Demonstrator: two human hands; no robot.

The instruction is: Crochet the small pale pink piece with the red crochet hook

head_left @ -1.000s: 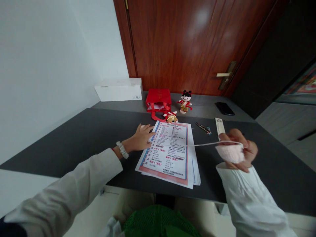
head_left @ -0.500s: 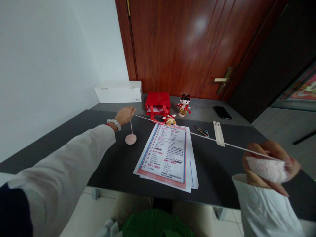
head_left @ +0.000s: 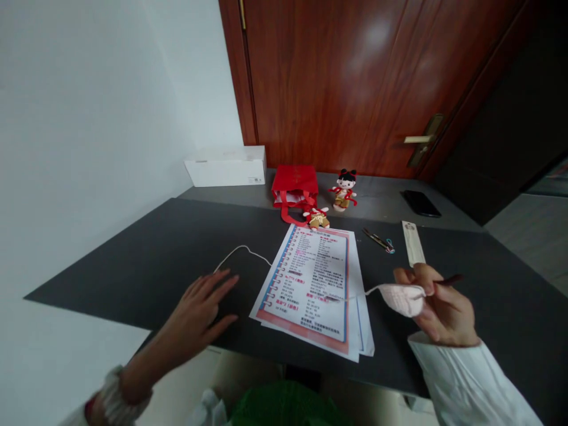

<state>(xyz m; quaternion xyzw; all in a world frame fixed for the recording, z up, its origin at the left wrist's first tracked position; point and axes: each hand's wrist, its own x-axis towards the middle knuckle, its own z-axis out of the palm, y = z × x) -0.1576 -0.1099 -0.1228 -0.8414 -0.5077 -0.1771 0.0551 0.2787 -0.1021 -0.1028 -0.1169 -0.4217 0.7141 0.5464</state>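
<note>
My right hand (head_left: 446,307) grips a pale pink, cup-shaped crochet piece (head_left: 403,299). A dark, slim handle (head_left: 449,280), like that of a crochet hook, sticks out between its thumb and fingers. From the piece, a strand of pale yarn (head_left: 243,247) runs slack across the printed pattern sheets (head_left: 310,284) and loops over the desk to my left hand (head_left: 195,316). That hand is low at the left, over the desk's front edge, fingers stretched and spread. The pink yarn ball is not visible; whether it lies beneath the left hand I cannot tell.
Behind the sheets are a red bag (head_left: 295,183), a small headless doll body (head_left: 318,218) and a finished crochet doll (head_left: 344,189). Small tools (head_left: 378,240), a pale flat packet (head_left: 413,244) and a black phone (head_left: 421,203) lie at right. A white box (head_left: 226,167) stands against the wall.
My left hand went up from the sheets, lifting the dangling yarn ball and drawing the strand taut, then came down toward me and spread. The strand slackened. My right hand swung right, then back.
</note>
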